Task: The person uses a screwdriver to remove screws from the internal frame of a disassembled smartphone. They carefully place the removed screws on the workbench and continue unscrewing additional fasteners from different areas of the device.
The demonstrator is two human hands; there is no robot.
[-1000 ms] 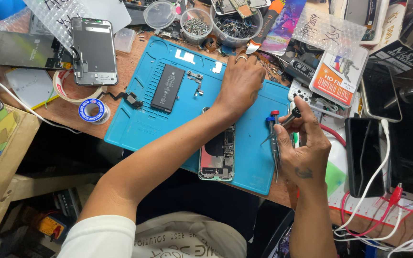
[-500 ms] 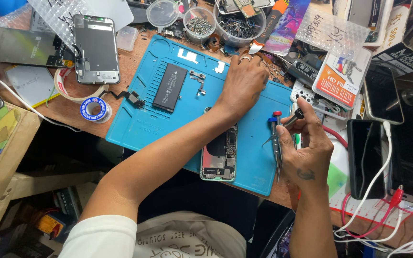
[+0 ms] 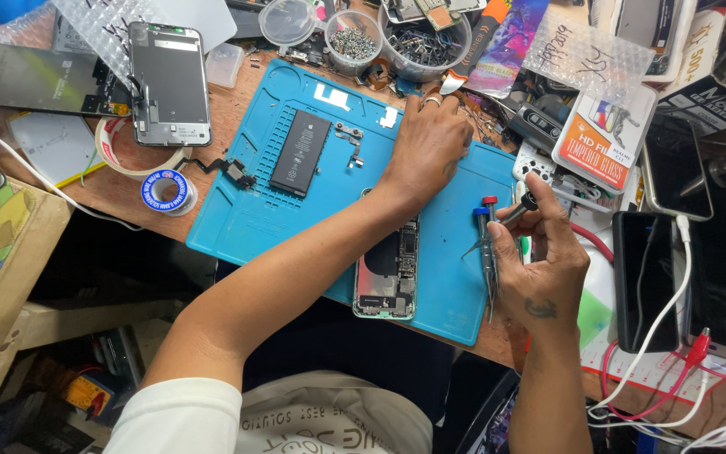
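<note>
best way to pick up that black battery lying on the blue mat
Take the black battery by its two long edges, coming straight down from above. It lies flat and apart from other things on the blue mat, a slim rectangle, so only its narrow sides offer a pinch. The left hand is nearest.

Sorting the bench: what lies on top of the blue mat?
On the blue mat: a black battery, small metal parts, an opened phone and the left hand. Anything beneath the forearm is hidden.

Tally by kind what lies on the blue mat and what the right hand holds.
On the blue mat:
Opened phone body: 1
Black battery: 1
In the right hand:
Screwdrivers: 2
Tweezers: 1
Total: 5
The left hand rests at the mat's far edge.
</note>
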